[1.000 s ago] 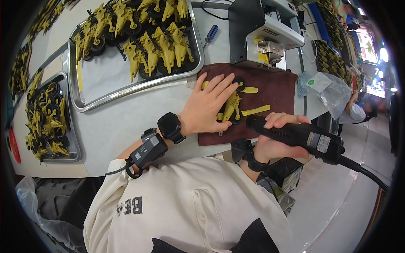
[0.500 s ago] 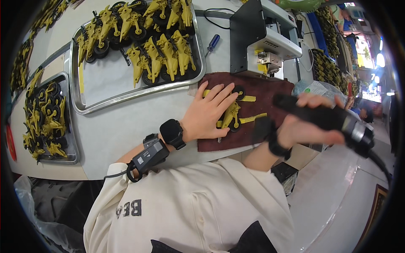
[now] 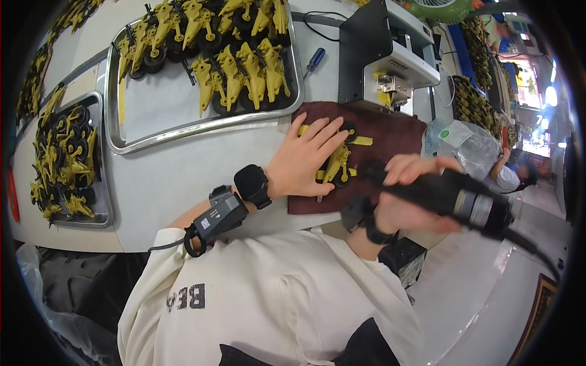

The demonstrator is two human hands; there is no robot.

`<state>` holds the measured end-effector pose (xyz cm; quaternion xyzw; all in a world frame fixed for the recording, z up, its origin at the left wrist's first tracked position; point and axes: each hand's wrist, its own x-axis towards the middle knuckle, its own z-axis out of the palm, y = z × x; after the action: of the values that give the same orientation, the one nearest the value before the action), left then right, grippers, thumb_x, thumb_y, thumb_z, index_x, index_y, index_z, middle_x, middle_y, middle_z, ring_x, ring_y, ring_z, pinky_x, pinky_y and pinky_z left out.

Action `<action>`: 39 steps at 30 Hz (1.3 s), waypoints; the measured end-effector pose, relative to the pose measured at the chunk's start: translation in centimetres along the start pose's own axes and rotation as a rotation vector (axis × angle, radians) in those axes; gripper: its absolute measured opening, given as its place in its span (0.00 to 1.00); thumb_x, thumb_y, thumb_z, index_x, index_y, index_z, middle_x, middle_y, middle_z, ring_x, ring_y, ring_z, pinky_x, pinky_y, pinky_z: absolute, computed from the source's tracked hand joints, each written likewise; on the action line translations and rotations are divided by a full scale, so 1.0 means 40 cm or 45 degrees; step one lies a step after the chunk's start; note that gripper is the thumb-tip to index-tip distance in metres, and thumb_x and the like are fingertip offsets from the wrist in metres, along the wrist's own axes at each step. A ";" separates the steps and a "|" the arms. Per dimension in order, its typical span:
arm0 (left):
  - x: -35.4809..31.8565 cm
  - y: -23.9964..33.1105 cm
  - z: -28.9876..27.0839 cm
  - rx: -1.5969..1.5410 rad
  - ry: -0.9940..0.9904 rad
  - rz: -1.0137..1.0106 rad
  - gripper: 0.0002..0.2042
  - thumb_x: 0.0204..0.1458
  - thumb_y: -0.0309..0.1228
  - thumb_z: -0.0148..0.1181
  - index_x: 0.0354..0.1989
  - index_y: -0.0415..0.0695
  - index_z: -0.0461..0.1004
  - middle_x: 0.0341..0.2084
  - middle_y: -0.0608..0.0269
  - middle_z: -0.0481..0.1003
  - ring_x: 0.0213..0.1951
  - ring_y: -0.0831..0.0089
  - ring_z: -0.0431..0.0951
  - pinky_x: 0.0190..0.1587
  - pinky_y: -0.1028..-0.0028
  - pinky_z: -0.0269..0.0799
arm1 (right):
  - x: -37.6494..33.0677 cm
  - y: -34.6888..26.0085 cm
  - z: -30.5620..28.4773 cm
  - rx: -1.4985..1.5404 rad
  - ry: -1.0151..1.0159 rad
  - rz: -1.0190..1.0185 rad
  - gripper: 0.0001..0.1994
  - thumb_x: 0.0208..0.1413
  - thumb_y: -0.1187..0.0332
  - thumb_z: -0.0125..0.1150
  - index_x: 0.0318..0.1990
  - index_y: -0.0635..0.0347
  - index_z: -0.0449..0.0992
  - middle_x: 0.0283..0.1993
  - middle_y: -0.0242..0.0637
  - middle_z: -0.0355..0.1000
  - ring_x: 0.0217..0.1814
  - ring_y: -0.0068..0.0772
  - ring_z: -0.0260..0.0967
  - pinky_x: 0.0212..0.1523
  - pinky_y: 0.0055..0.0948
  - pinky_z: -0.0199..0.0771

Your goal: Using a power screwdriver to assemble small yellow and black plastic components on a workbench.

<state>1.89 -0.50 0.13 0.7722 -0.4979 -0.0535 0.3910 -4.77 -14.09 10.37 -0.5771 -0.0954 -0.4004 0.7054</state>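
My left hand [image 3: 300,160] lies palm down with its fingers spread, over the edge of a yellow toy motorcycle [image 3: 337,162] with black wheels. The toy rests on a dark red cloth [image 3: 400,131], between yellow strips [image 3: 362,141] that stick out beside it. Wrapped in my right hand [image 3: 406,215] is a black corded electric screwdriver [image 3: 436,194]. It is tilted, and its front end is blurred just right of the toy. Whether the tip touches the toy cannot be made out. Part of the toy is covered by my left fingers.
A large metal tray [image 3: 207,130] of yellow toy motorcycles stands at the far left, with a smaller tray [image 3: 110,210] nearer. Beyond the cloth are a blue-handled screwdriver [image 3: 315,59] and a black-and-white machine [image 3: 366,55]. A clear plastic bag [image 3: 479,155] lies right; another person [image 3: 511,175] is beyond.
My right hand has brought the electric screwdriver leftward, closer to the toy motorcycle. My left hand stays spread on the toy. The whole view has shifted slightly.
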 end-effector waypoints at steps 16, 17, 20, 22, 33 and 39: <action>0.006 0.000 0.006 0.026 -0.035 0.014 0.46 0.28 0.43 0.66 0.61 0.45 0.54 0.62 0.54 0.53 0.61 0.56 0.56 0.62 0.50 0.42 | -0.118 0.031 0.018 -0.152 0.081 0.015 0.45 0.38 0.28 0.50 0.44 0.69 0.59 0.22 0.44 0.67 0.19 0.34 0.67 0.21 0.28 0.69; 0.006 -0.002 0.009 0.029 -0.029 0.015 0.46 0.28 0.43 0.66 0.61 0.45 0.54 0.62 0.53 0.53 0.61 0.56 0.56 0.62 0.50 0.42 | -0.120 0.034 0.021 -0.160 0.097 0.051 0.45 0.38 0.28 0.51 0.44 0.68 0.59 0.22 0.43 0.67 0.19 0.34 0.66 0.20 0.28 0.69; 0.002 0.000 0.006 0.062 0.003 -0.002 0.45 0.29 0.46 0.66 0.61 0.44 0.55 0.61 0.50 0.54 0.60 0.54 0.57 0.61 0.50 0.43 | -0.121 0.045 0.041 -0.196 0.128 0.117 0.45 0.35 0.28 0.54 0.44 0.67 0.59 0.21 0.42 0.66 0.19 0.34 0.66 0.20 0.27 0.69; -0.007 -0.004 -0.002 0.096 0.089 -0.014 0.45 0.30 0.50 0.65 0.60 0.44 0.57 0.59 0.46 0.56 0.59 0.53 0.58 0.61 0.48 0.43 | -0.117 0.037 0.057 -0.224 0.132 0.128 0.46 0.35 0.27 0.54 0.43 0.67 0.59 0.20 0.42 0.65 0.18 0.33 0.65 0.20 0.27 0.68; -0.235 0.029 -0.353 0.164 0.502 -0.230 0.33 0.33 0.40 0.65 0.51 0.40 0.65 0.52 0.46 0.61 0.61 0.51 0.55 0.62 0.47 0.40 | 0.004 -0.096 -0.026 -0.278 0.415 -0.151 0.41 0.48 0.29 0.40 0.46 0.65 0.61 0.20 0.35 0.63 0.15 0.27 0.57 0.21 0.27 0.58; -0.577 -0.145 -0.625 1.411 0.870 -1.563 0.40 0.40 0.39 0.65 0.64 0.48 0.54 0.63 0.46 0.51 0.62 0.47 0.48 0.59 0.49 0.44 | -0.046 -0.046 -0.058 -0.273 0.542 0.127 0.38 0.51 0.31 0.37 0.48 0.64 0.60 0.20 0.35 0.63 0.16 0.26 0.58 0.24 0.28 0.59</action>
<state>6.39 33.15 6.47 0.9545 0.1922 0.2280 -0.0087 -7.97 -15.33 9.91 -0.5551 0.1271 -0.4856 0.6632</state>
